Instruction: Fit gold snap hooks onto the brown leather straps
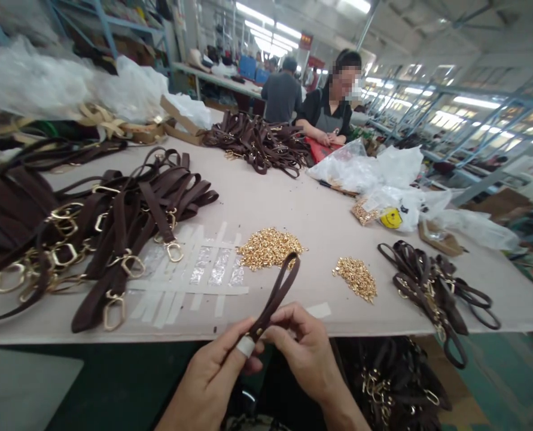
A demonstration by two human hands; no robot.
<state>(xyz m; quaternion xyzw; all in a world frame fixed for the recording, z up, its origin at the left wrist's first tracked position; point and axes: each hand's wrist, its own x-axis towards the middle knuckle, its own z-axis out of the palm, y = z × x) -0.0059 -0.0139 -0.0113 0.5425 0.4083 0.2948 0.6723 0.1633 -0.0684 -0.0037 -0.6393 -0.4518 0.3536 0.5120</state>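
My left hand [221,371] grips a dark brown leather strap [276,299] whose end is bent into a loop pointing up and away. Pale tape wraps the left thumb. Small gold rivets [259,331] show on the strap just beyond that thumb. From the right side, my right hand [304,347] pinches at the strap's edge beside the rivets; anything small between its fingertips is hidden. Past the loop lies a big heap of gold rivet parts [270,246] on the table. A smaller heap of gold parts [356,279] is farther right.
Brown straps with gold clasps [127,233] cover the table's left side. Looped straps [428,281] lie at right, another pile of straps [257,140] at the back. Plastic bags [374,170] are behind the heaps. A co-worker [331,108] stands across the table. More straps [392,377] hang below the edge.
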